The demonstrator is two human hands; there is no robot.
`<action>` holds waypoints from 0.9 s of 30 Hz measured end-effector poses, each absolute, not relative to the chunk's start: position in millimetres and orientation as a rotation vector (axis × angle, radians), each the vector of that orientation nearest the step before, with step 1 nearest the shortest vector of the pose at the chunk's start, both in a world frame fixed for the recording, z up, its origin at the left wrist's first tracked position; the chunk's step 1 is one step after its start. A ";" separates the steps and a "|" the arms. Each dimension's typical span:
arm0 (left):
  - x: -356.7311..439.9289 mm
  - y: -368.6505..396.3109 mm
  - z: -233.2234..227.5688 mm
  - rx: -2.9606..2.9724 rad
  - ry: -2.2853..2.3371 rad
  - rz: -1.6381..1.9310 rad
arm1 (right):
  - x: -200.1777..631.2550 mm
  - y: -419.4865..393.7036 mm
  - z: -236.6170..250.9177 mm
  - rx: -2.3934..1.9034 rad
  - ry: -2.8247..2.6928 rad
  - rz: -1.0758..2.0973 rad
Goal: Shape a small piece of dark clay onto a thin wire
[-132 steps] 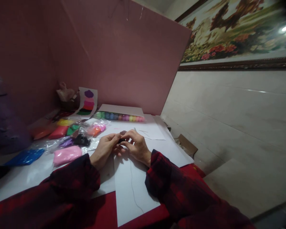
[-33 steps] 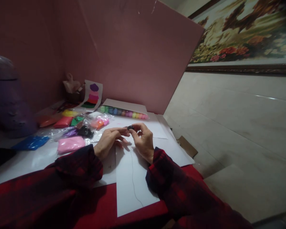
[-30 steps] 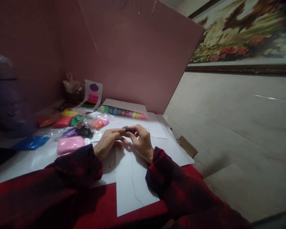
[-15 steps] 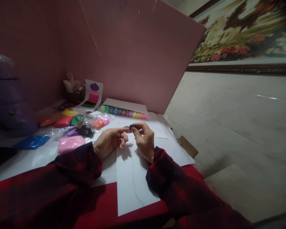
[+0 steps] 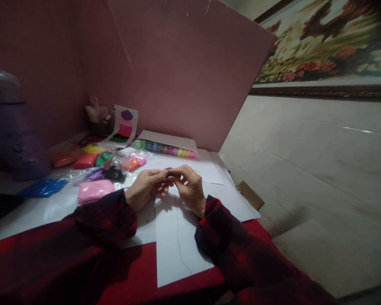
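Note:
A small lump of black clay (image 5: 169,173) is pinched between the fingertips of both hands, mostly covered by them. My left hand (image 5: 147,186) closes thumb and forefinger on its left side. From the right, my right hand (image 5: 189,186) grips it the same way. Beneath the hands lies a sheet of white paper (image 5: 168,262) with a thin curved line drawn on it. Nearest my left hand is an opened bag of black clay (image 5: 115,173), with a pink clay pack (image 5: 95,190) beside it.
Red, yellow, green and blue clay packs (image 5: 42,188) lie at left near a purple bottle (image 5: 15,131). A box of coloured clay (image 5: 166,148) and a sheet with coloured shapes (image 5: 125,125) are at the back. A pink panel (image 5: 177,76) rises behind.
My left thumb and forefinger have closed on the black clay; the forefinger was stretched out beneath it before. My right hand has shifted slightly left, still pinching.

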State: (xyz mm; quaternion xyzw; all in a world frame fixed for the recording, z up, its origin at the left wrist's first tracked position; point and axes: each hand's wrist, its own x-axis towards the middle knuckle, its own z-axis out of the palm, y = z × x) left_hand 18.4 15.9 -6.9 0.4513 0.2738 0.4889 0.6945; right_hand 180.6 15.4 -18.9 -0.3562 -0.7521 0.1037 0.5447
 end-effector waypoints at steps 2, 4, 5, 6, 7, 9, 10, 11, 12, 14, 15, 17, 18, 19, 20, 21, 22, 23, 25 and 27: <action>17.6 16.8 -8.0 1.001 0.617 1.099 | 180.6 16.0 -19.5 -0.876 -1.771 0.252; 17.0 17.9 -9.2 1.000 0.619 1.104 | 180.6 16.8 -20.3 -0.898 -1.756 0.264; 16.9 18.3 -9.8 0.998 0.617 1.111 | 180.5 17.2 -20.8 -0.900 -1.758 0.273; 16.9 18.7 -10.3 0.996 0.617 1.119 | 180.4 17.5 -21.2 -0.899 -1.764 0.285; 16.9 19.0 -10.7 0.993 0.618 1.131 | 180.1 17.7 -21.6 -0.896 -1.773 0.303; 17.2 19.2 -10.8 0.991 0.622 1.148 | 179.4 17.8 -22.2 -0.892 -1.770 0.353; 17.4 19.1 -10.5 0.990 0.623 1.156 | 179.1 17.7 -22.4 -0.892 -1.753 0.385; 17.7 18.9 -10.0 0.988 0.624 1.165 | 178.7 17.6 -22.5 -0.892 -1.728 0.420; 18.0 18.6 -9.3 0.982 0.626 1.177 | 178.4 17.4 -22.4 -0.893 -1.698 0.454; 18.6 18.0 -7.9 0.969 0.640 1.202 | 178.1 17.2 -22.0 -0.894 -1.641 0.505; 18.9 17.8 -7.4 0.968 0.647 1.211 | 178.1 17.2 -21.8 -0.894 -1.622 0.523; 19.1 17.6 -7.2 0.981 0.654 1.214 | 178.1 17.7 -21.4 -0.899 -1.608 0.548; 19.1 17.7 -7.4 0.988 0.653 1.213 | 178.1 18.1 -21.4 -0.904 -1.605 0.553; 19.0 17.8 -7.9 0.992 0.648 1.214 | 178.1 18.6 -21.5 -0.912 -1.601 0.553; 18.9 18.1 -8.4 0.995 0.645 1.216 | 178.0 19.1 -21.7 -0.918 -1.594 0.551; 18.7 18.4 -8.9 0.998 0.645 1.222 | 177.9 19.5 -22.0 -0.921 -1.586 0.551; 18.6 18.8 -9.4 1.003 0.646 1.226 | 177.7 19.9 -22.4 -0.918 -1.580 0.559; 18.6 19.1 -9.9 1.011 0.651 1.227 | 177.6 20.1 -22.7 -0.910 -1.576 0.574; 18.9 19.9 -10.9 1.022 0.670 1.223 | 177.5 19.8 -23.2 -0.881 -1.583 0.606; 19.4 20.5 -12.1 1.035 0.694 1.215 | 177.9 19.1 -23.2 -0.864 -1.619 0.601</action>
